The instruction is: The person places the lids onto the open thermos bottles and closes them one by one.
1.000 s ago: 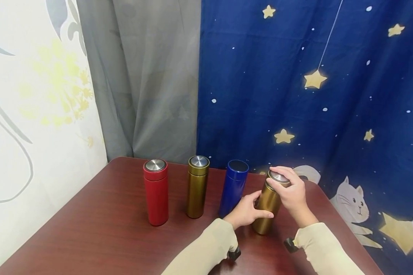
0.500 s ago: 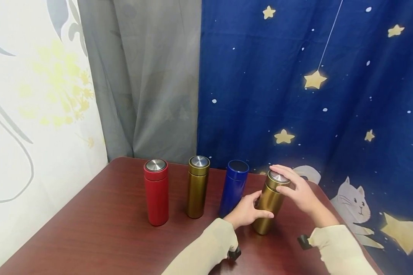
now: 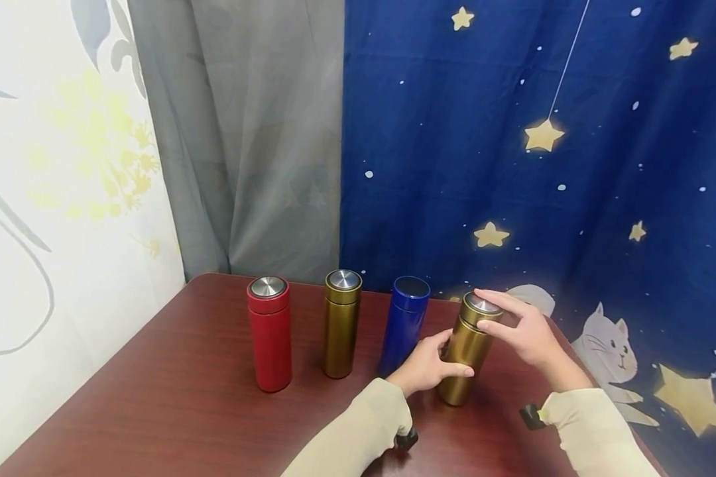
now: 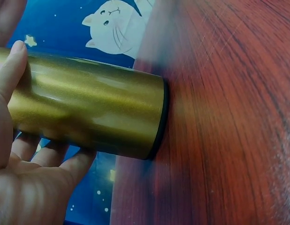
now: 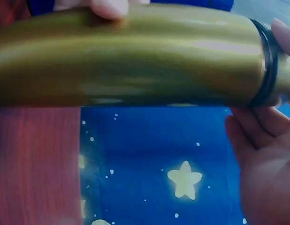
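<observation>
My left hand [image 3: 429, 364] grips the lower body of a gold thermos flask [image 4: 88, 98] standing on the table at the right, with thumb in front and fingers behind. My right hand [image 3: 528, 331] holds the flask's gold lid [image 3: 470, 314] with its silver disc top, thumb on the near side and fingers over the far rim. In the right wrist view a dark ring [image 5: 269, 63] shows between body and lid. To the left of that flask stand a blue thermos [image 3: 404, 324], a second gold thermos [image 3: 340, 338] and a red thermos [image 3: 271, 348], all upright with lids on.
The dark red wooden table [image 3: 173, 391] ends in front of a grey curtain [image 3: 268, 152] and a blue star-patterned curtain [image 3: 441, 146]. A white patterned curtain [image 3: 77, 265] hangs at the left. The blue thermos stands close behind my left hand.
My right hand has turned about the lid, its thumb shifting rightward along the near side and its forearm swinging right. My left hand and the flask stay in place.
</observation>
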A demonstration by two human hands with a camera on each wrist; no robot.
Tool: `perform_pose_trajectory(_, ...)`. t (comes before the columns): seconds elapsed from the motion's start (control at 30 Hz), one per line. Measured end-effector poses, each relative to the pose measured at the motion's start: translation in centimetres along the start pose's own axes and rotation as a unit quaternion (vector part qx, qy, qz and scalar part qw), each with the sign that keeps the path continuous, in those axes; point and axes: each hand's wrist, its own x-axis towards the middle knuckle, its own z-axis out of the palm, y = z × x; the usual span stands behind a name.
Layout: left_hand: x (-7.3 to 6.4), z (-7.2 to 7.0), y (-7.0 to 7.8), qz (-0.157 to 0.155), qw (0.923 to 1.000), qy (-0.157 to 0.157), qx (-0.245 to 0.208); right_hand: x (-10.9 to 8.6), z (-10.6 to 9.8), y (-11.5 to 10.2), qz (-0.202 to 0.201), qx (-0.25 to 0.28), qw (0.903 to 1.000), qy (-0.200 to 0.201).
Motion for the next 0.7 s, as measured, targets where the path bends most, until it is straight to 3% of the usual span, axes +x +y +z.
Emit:
perform_pose_trajectory(0.13, 0.0, -0.1, 0.0, 0.003, 1.0, 0.001, -0.003, -0.4, 1.1, 0.1, -0.012, -0.05, 0.9959, 0.074)
perform_pose_trajectory(0.33, -0.1, 0.0, 0.0, 0.006, 1.0, 0.003, -0.006, -0.8, 2.7, 0.1, -0.051, -0.103, 0.9798, 0.164)
perform_pose_trajectory(0.7, -0.1, 0.0, 0.2, 0.01, 0.9999, -0.001, -0.003, -0.6, 4.1, -0.9, -0.061, -0.124, 0.9578, 0.252)
